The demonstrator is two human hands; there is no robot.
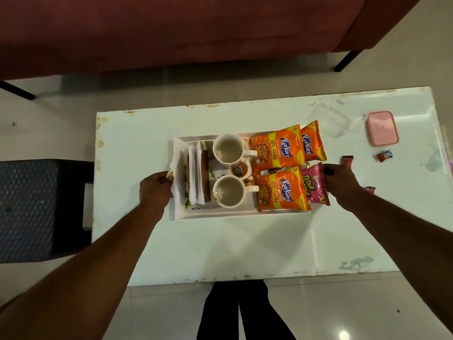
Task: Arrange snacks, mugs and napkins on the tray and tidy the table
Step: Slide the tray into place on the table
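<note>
A white rectangular tray (215,214) lies in the middle of the white table (152,241). On it stand two cream mugs (228,150) (229,191), a stack of white napkins (196,177) on a brown holder, a small dish (241,171) and three orange snack packets (278,147) (313,141) (283,188). A pink snack packet (313,184) overhangs the tray's right end. My left hand (155,187) grips the tray's left rim. My right hand (339,181) is closed at the tray's right end, against the pink packet; the rim there is hidden.
A pink-lidded box (382,128) and a clear plastic container (329,119) sit at the table's far right. Small candy wrappers (384,155) (347,159) lie near my right hand. A dark woven stool (41,209) stands left of the table, a maroon sofa (171,33) beyond it.
</note>
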